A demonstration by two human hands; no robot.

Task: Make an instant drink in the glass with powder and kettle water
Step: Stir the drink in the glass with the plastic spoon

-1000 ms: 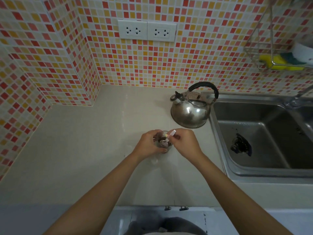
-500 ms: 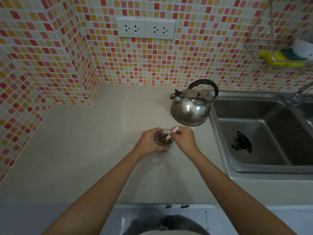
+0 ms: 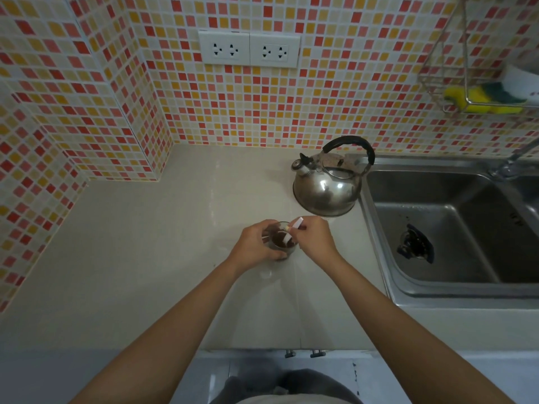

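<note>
A small clear glass [image 3: 281, 243] holding dark brown liquid stands on the beige counter [image 3: 145, 258]. My left hand [image 3: 253, 244] wraps around its left side. My right hand [image 3: 316, 239] pinches a thin white stick-like packet [image 3: 293, 228] whose lower end dips into the drink. A steel kettle [image 3: 328, 188] with a black handle stands behind the glass, spout pointing left, right next to the sink.
A steel sink [image 3: 455, 225] with a dark object at the drain [image 3: 415, 247] lies to the right. A wire rack [image 3: 478, 83] with a yellow sponge hangs on the tiled wall, and a double socket [image 3: 249, 48] sits above the counter.
The white stick has shifted a little inside the glass between frames, and the view has tilted slightly. Both hands stay at the glass.
</note>
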